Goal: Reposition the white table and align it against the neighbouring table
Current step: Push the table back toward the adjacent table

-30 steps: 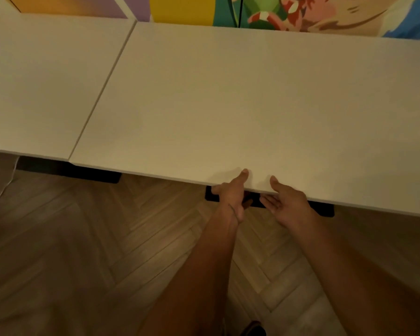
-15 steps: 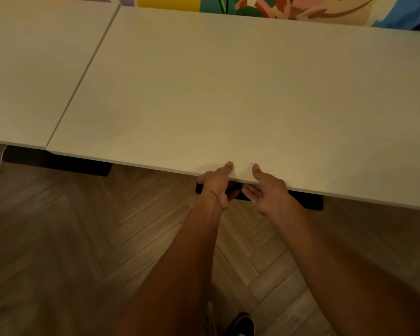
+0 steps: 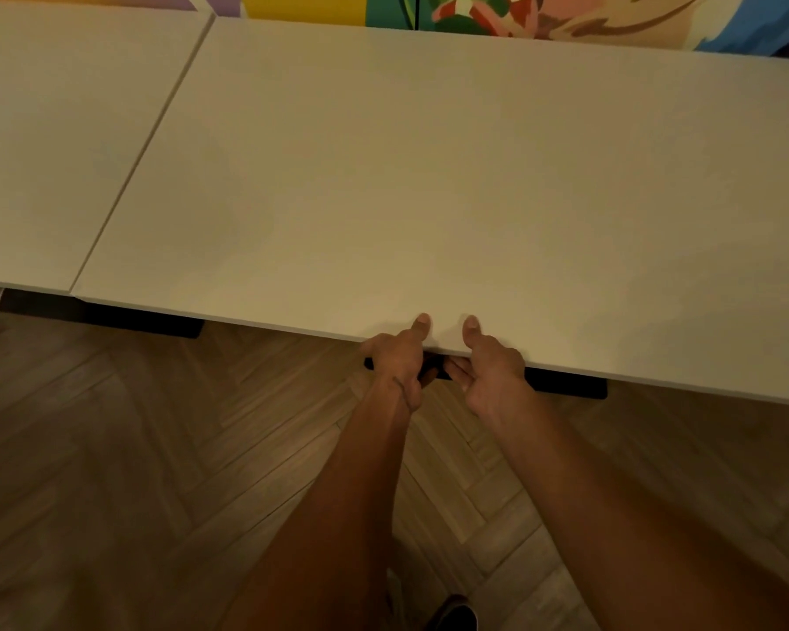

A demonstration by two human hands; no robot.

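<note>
Two hands on the near edge of the white table (image 3: 429,175).

Left to right: neighbouring table (image 3: 65,129) touching along a thin seam, near edges almost level; left hand (image 3: 397,357) then right hand (image 3: 488,366) clamped on the white table's rim — thumbs on top, fingers underneath — above wood floor (image 3: 110,448); mural (image 3: 520,15) behind.

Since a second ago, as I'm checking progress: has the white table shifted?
No: the white table keeps the same thin seam and flush front corner against the neighbouring table.
</note>
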